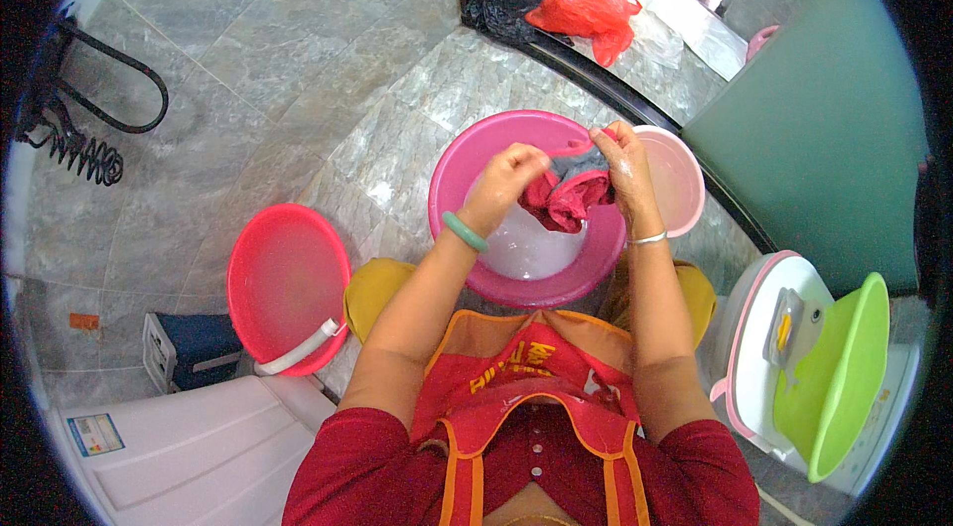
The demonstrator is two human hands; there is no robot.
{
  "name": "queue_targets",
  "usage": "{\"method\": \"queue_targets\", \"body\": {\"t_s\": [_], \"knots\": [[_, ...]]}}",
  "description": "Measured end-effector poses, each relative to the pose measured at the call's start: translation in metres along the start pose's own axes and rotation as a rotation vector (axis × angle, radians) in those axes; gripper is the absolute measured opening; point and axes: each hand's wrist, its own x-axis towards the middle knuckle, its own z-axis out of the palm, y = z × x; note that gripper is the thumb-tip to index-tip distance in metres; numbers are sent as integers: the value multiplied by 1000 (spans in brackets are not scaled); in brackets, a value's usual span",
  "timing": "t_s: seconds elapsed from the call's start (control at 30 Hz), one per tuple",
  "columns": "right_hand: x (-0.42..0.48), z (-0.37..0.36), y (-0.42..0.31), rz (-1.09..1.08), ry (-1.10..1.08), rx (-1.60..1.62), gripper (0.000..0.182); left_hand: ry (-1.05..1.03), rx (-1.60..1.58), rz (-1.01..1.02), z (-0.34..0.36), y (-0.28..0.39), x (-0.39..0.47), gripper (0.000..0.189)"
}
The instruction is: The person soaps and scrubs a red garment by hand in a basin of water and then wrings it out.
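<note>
A wet red and grey cloth garment (pixel 569 191) hangs between both hands above a large pink plastic basin (pixel 528 295). My left hand (pixel 506 176), with a green bangle at its wrist, pinches the garment's edge at its left side. My right hand (pixel 624 165), with a silver bangle, grips its upper right edge. Cloudy, whitish water (pixel 528 250) lies in the basin below. Part of the garment is bunched up, and its lower folds hang over the water.
A small pale pink basin (pixel 696 187) stands right of the large one. At left is a red basin (pixel 234 265) of water with a white hose (pixel 301 351). A green basin (pixel 871 377) stands at lower right. Plastic bags (pixel 588 12) lie near the black door track (pixel 610 83).
</note>
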Motion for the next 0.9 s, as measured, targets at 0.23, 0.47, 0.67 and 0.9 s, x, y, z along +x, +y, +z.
{"method": "queue_targets", "body": {"t_s": [0.23, 0.47, 0.67, 0.9], "knots": [[-4, 13, -2, 45, -48, 164, 21, 232, -801, -238, -2, -21, 3, 14], [4, 9, 0, -6, -4, 358, 21, 1, -1099, -403, 37, -22, -18, 52], [-6, 34, 5, -203, -121, -146, 18, 186, -873, -318, 38, -26, -18, 23], [-27, 53, 25, 166, -50, 147, 30, 462, -498, -10, 21, -4, 0, 17]]}}
